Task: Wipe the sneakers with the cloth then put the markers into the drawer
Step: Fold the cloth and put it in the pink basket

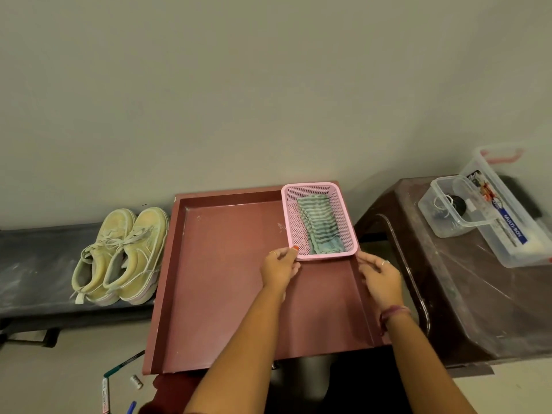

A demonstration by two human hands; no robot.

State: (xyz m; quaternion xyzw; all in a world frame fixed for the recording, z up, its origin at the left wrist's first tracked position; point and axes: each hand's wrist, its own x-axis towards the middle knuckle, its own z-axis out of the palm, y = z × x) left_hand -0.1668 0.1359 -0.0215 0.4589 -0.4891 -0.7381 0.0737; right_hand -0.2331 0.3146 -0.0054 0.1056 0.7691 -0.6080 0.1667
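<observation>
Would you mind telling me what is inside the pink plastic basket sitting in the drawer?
Inside the pink perforated plastic basket lies a folded green-and-white striped cloth, filling its right side. The left side shows bare mesh floor. Anything beneath the cloth is covered and cannot be seen.

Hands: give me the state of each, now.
Left hand: pinching the basket at its near left corner.
Right hand: fingers at the basket's near right corner; grip cannot be told.

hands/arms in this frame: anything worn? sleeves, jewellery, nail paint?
Both forearms are bare, with no sleeves in view. The left hand has orange-red polish on the thumbnail and a thin ring on one finger. The right hand also wears a ring, plus pinkish thread-like bands round the wrist.
</observation>
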